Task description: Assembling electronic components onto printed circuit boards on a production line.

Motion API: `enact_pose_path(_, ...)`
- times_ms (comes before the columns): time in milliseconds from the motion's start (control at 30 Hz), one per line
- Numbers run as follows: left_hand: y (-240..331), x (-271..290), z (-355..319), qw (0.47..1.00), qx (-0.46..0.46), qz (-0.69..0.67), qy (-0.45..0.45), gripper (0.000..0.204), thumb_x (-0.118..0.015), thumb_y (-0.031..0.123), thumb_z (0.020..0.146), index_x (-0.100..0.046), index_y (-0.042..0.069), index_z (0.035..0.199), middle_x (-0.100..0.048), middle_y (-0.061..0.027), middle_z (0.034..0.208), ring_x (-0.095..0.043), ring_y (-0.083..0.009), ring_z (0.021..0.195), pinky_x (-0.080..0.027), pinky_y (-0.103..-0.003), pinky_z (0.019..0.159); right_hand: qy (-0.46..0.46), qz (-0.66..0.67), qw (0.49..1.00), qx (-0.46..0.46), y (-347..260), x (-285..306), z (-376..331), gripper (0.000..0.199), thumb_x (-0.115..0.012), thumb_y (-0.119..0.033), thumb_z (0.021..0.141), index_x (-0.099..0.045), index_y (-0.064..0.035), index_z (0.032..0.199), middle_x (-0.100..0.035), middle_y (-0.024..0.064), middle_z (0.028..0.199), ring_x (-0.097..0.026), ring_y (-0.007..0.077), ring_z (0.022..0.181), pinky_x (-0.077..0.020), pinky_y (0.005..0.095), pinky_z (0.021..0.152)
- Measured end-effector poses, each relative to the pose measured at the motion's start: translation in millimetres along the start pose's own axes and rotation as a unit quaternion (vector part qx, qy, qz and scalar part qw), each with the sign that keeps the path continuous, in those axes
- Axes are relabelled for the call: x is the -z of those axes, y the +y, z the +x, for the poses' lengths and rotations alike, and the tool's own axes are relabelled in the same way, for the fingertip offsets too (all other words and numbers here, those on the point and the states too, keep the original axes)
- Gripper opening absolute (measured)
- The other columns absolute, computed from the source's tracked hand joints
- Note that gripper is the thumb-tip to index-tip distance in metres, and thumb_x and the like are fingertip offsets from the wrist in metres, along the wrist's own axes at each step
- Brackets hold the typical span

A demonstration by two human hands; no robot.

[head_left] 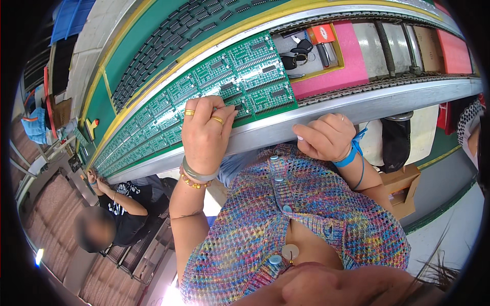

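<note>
Factory benches and a long conveyor line fill the frame, curving from the lower left to the upper right. Nearest, at the lower centre, is the person's knitted multicoloured cardigan (301,214). Just above it the right hand (326,136) rests curled into a loose fist against the metal rail (357,107), and whether it holds anything I cannot tell. The left hand (206,133) lies fingers-down on the row of green circuit boards (224,81), fingertips pressing at a small dark part near the front edge. Many boards in the row already carry parts. Beyond, a pink foam tray (347,71) holds scissors (298,53) and an orange cutter (321,34). At the lower left a co-worker's hands (94,179) work the same line.
</note>
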State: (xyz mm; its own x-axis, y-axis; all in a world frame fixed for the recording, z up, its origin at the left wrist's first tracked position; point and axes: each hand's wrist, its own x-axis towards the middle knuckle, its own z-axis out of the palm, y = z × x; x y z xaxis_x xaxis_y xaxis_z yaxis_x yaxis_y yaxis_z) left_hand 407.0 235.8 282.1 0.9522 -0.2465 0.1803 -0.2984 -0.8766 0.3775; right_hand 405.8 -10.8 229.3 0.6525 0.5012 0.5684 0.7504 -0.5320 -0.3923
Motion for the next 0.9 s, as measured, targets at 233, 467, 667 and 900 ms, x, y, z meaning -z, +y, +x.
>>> enact_pose_path(233, -0.9, -1.5, -6.3, 0.997, -0.037, 0.062, -0.023, 0.016, -0.074, 0.003, 0.068, -0.069, 0.004, 0.083, -0.058, -0.0034, 0.089, -0.054, -0.0211, 0.08, -0.048, -0.032, 0.065, 0.003, 0.007, 1.0, -0.001, -0.5, -1.4, 1.1, 0.025, -0.069, -0.025, 0.071, -0.07, -0.0189, 0.095, -0.049, -0.0056, 0.068, -0.049, 0.0103, 0.058, -0.0334, 0.0254, 0.05)
enact_pose_path(467, -36.9, 14.0, 3.6, 0.991, 0.029, 0.07, 0.108, 0.017, -0.076, 0.006, 0.072, -0.071, 0.01, 0.088, -0.06, -0.0043, 0.089, -0.054, -0.0218, 0.08, -0.046, -0.032, 0.065, 0.002, 0.002, 1.0, -0.004, -1.4, -0.6, 3.3, 0.023, -0.068, -0.022, 0.071, -0.071, -0.0175, 0.093, -0.05, -0.005, 0.066, -0.049, 0.0114, 0.056, -0.0338, 0.0263, 0.048)
enact_pose_path(667, -96.8, 15.7, 34.9, 0.975, 0.019, 0.151, 0.161, 0.016, -0.078, 0.008, 0.07, -0.073, 0.009, 0.084, -0.061, -0.0032, 0.086, -0.053, -0.0229, 0.078, -0.046, -0.035, 0.07, 0.017, 0.003, 1.0, -0.015, -2.6, -3.5, 5.7, 0.019, -0.066, -0.02, 0.072, -0.071, -0.0176, 0.091, -0.051, -0.0045, 0.064, -0.049, 0.0129, 0.054, -0.0359, 0.0267, 0.047)
enact_pose_path(900, -103.2, 12.1, 37.6, 0.982, 0.003, 0.12, 0.145, 0.013, -0.078, 0.007, 0.07, -0.072, 0.007, 0.082, -0.06, -0.0036, 0.085, -0.053, -0.0227, 0.077, -0.045, -0.036, 0.069, 0.01, -0.003, 1.0, -0.017, -3.6, -3.5, 4.0, 0.017, -0.066, -0.02, 0.073, -0.071, -0.0176, 0.089, -0.052, -0.0046, 0.063, -0.049, 0.0131, 0.054, -0.0355, 0.0266, 0.047)
